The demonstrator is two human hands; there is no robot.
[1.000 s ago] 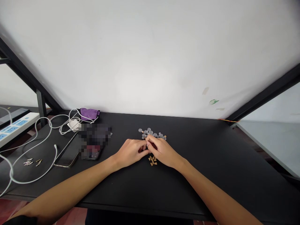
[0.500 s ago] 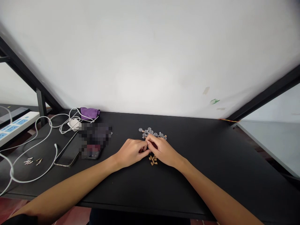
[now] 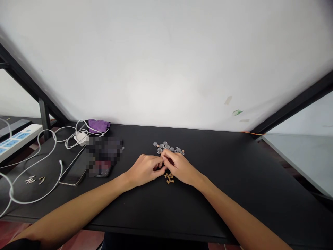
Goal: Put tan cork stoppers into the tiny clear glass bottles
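My left hand [image 3: 147, 170] and my right hand [image 3: 180, 168] meet at the fingertips over the middle of the black table. Both are closed in a pinch, and whatever sits between the fingers is hidden. Just beyond my right fingers lies a cluster of small clear glass-like pieces [image 3: 167, 147], round in outline. A few tan bits, cork-like in colour, show among them. Several small tan cork-like stoppers [image 3: 169, 178] lie in a loose pile just in front of my hands, close under the right palm.
On the left are a phone [image 3: 74, 172], a blurred-out patch [image 3: 104, 152], a white charger [image 3: 81, 138] with a looping white cable [image 3: 39, 202], a purple cloth [image 3: 99, 126] and a power strip [image 3: 19, 137]. Small metallic pieces [image 3: 30, 179] lie near the cable. A white wall [image 3: 166, 69] rises behind the table [image 3: 247, 180].
The view has shifted very slightly. My hands stay joined in the same place, with only a small change in the left fingers; the piles look the same.
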